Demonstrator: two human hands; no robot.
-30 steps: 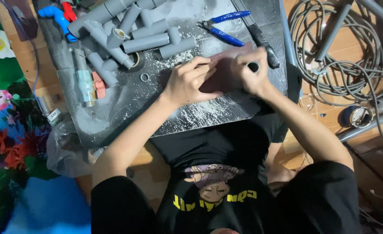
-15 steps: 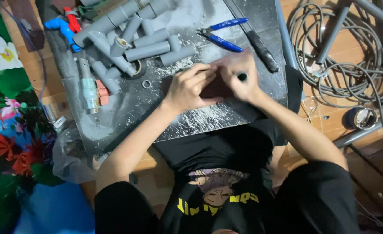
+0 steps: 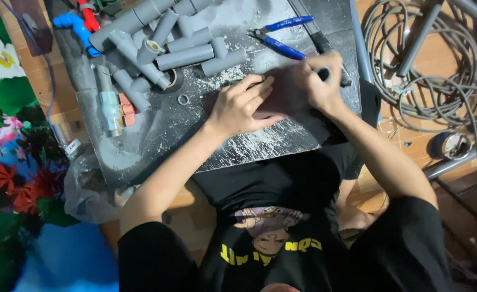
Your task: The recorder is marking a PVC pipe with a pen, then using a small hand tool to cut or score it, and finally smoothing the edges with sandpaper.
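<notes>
My left hand (image 3: 244, 105) lies flat, fingers together, on a dark grey pipe piece (image 3: 281, 94) that rests on a dusty grey slab (image 3: 157, 140) over my lap. At the pipe's right end, my right hand (image 3: 315, 82) is wrapped around it; the round open mouth (image 3: 323, 73) shows between the fingers. The part between the hands is blurred. White dust lies on the slab below the hands.
Several grey pipe pieces and fittings (image 3: 184, 54) lie at the slab's far left, with a valve (image 3: 111, 105), a blue elbow (image 3: 71, 24) and a small ring (image 3: 183, 99). Blue-handled pliers (image 3: 281, 38) lie behind my hands. Coiled grey cable (image 3: 427, 70) and a tape roll (image 3: 448, 145) sit right.
My right hand has shifted slightly along the pipe's end, first nearer and then back out. My left hand has stayed pressed on the pipe.
</notes>
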